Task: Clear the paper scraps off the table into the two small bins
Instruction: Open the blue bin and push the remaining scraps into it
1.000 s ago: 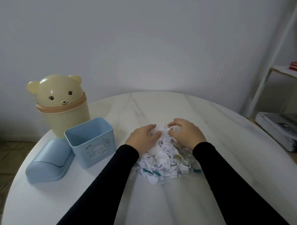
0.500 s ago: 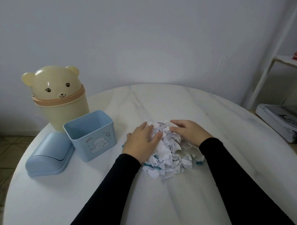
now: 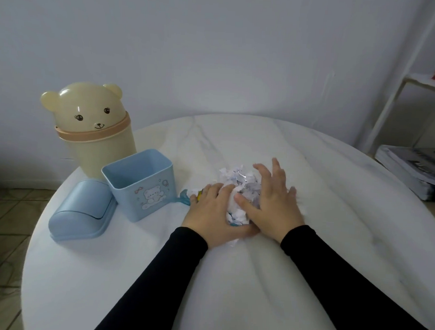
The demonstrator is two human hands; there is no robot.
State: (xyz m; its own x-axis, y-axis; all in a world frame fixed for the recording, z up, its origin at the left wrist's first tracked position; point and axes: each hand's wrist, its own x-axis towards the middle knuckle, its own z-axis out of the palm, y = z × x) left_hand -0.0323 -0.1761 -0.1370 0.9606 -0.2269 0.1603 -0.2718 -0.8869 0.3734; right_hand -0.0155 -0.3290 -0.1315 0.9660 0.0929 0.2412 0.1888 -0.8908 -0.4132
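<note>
Both hands have slid closer, the left hand [image 3: 213,212] and right hand [image 3: 275,204] pressing flat-fingered around the paper scraps [image 3: 238,188] on the bench [image 3: 231,290], with the blue bin [image 3: 138,184] just left.

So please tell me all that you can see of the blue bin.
The blue bin is a small square tub of smooth, plastic-looking material, light blue, with a white bear printed on its front. It stands upright and open on the table. Its lid lies beside it; the bear bin stands behind. No hand touches it.
</note>
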